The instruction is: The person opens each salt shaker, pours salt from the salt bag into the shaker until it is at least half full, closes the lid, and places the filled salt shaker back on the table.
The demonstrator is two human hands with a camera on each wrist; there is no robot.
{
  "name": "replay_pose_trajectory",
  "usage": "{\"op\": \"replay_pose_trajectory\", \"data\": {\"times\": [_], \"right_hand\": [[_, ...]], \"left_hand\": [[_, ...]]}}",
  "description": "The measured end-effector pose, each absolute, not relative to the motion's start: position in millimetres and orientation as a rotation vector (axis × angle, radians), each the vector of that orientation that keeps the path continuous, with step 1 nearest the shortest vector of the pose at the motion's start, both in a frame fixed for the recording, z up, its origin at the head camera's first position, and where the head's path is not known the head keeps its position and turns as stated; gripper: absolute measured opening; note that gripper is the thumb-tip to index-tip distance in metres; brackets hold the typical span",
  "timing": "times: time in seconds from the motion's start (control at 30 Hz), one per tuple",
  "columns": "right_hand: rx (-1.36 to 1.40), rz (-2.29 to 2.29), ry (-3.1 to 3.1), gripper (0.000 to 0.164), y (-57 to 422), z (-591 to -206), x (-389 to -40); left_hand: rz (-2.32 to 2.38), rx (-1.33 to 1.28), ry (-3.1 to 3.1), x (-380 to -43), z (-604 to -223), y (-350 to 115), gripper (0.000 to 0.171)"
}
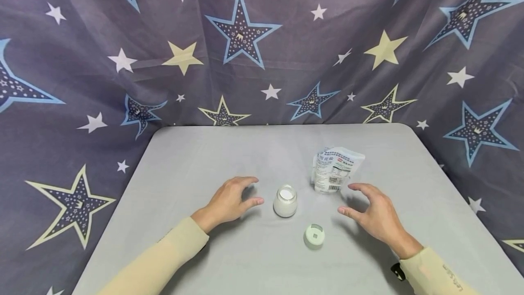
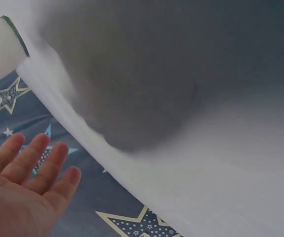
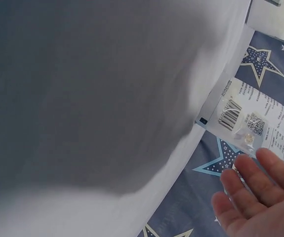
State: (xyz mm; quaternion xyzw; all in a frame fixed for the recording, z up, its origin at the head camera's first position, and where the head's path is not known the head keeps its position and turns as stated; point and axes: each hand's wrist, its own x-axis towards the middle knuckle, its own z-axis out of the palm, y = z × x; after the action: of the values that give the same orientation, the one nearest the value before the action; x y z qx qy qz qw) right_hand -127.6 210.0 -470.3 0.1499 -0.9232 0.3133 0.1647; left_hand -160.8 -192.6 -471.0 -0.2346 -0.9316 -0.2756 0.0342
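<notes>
A small glass jar [image 1: 285, 202] filled with white stuff stands upright and uncapped in the middle of the table. My left hand [image 1: 233, 199] hovers to its left, thumb and fingers spread apart, holding nothing. Nearer to me lies a pale green cap [image 1: 314, 236] with a small square on top. Behind and to the right, a white printed pouch [image 1: 336, 170] stands on the table, its barcode and QR code also showing in the right wrist view. Close to the pouch's right is my right hand [image 1: 374, 213], its fingers apart and nothing between them.
The grey-white table [image 1: 213, 149] reaches back to a dark curtain [image 1: 282, 17] printed with stars, which also hangs along both sides. Dark shadows cover much of the tabletop in both wrist views.
</notes>
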Motion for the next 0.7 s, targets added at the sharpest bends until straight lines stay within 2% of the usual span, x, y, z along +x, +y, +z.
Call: {"op": "replay_pose_trajectory", "data": {"times": [0.7], "right_hand": [[0.537, 0.993, -2.654, 0.067, 194, -471, -120]], "left_hand": [[-1.054, -0.718, -2.875, -152, -475, -175, 0.071]]}}
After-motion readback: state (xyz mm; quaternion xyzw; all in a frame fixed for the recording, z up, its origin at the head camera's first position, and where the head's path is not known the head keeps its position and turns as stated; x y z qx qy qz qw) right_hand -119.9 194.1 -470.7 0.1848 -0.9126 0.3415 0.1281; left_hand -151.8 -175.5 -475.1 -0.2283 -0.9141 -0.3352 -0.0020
